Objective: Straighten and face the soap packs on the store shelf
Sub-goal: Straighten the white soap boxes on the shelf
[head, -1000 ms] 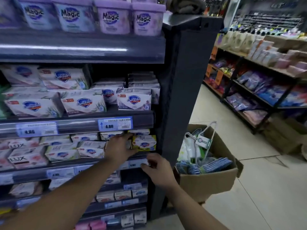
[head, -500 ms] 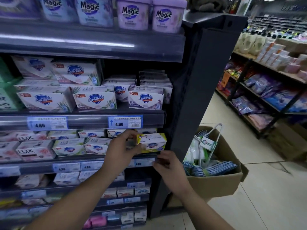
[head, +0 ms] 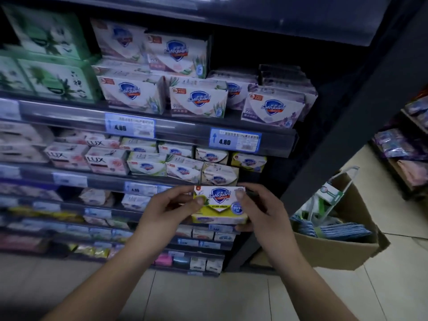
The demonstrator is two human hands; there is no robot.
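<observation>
Left hand: pinched the left end of the soap pack, thumb on its front.
Right hand: gripped the right end.
Soap pack: between both hands, label up, in front of the shelf.
Cardboard box: on the floor, right.

Single head-worn view, wide-angle. Looks forward and down at the shelf unit from close in, angled toward its right end post. Frames left hand and right hand gripping a soap pack just below centre. Takes in floor and cardboard box at lower right.
</observation>
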